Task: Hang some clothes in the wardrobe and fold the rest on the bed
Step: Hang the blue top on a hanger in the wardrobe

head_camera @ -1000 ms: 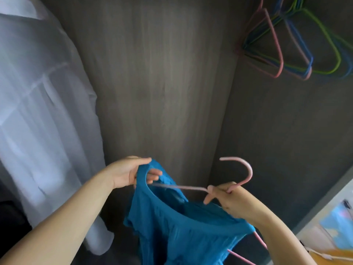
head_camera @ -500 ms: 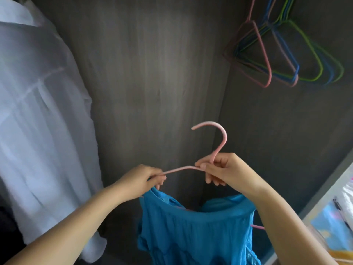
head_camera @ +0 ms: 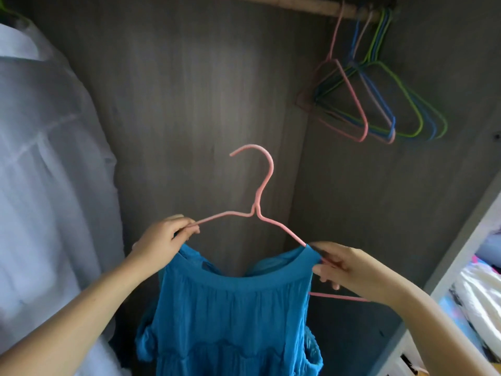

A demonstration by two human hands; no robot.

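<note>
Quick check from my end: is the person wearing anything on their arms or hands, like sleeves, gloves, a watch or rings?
Nothing worn shows. The left hand and right hand have no gloves or rings, both wrists have no watch or band, and both forearms are uncovered as far as the frame reaches.

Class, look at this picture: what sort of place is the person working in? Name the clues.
Most likely inside a bedroom wardrobe: a rail carries empty hangers, a white shirt hangs at the left, and bedding shows outside at the right.

Rail (head_camera: 311, 6): spare hangers (head_camera: 379, 104) hung at its right end; shirt (head_camera: 48, 172) hung lower left; held hanger (head_camera: 260, 202) with garment (head_camera: 233, 316) positioned below, centrally.
</note>
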